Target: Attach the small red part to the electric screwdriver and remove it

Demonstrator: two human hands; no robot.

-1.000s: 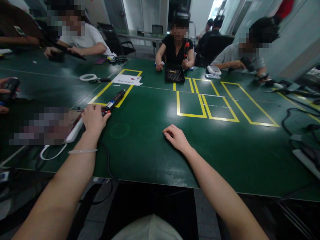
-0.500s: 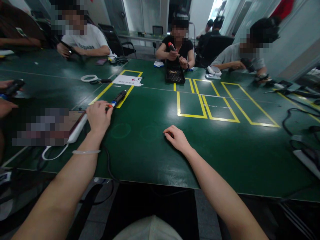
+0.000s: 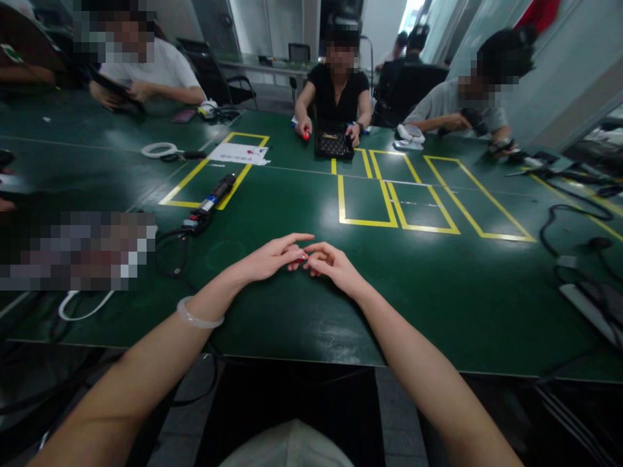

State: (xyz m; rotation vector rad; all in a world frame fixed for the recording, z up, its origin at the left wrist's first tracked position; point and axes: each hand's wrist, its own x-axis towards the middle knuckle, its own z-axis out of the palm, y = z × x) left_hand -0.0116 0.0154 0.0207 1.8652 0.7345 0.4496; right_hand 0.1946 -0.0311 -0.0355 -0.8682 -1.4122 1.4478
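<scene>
My two hands meet over the green table (image 3: 389, 292) just in front of me. My right hand (image 3: 333, 264) is curled, its fingertips pinching a small red and white item (image 3: 302, 257) that is too small to name. My left hand (image 3: 270, 257) lies beside it with fingers stretched toward that item, the tips touching it. A white bangle (image 3: 197, 318) sits on my left wrist. A black electric screwdriver (image 3: 215, 194) with a cable lies on the table to the far left of my hands, untouched.
Yellow tape rectangles (image 3: 370, 224) mark the table's middle. A person across has a black tray (image 3: 333, 144) before them. A white sheet (image 3: 238, 154) and white ring (image 3: 159, 150) lie far left. Cables (image 3: 559, 220) and a power strip (image 3: 588, 308) lie at the right edge.
My left hand let go of the screwdriver and swung right to meet my right hand. The screwdriver now lies free. My view shifted slightly.
</scene>
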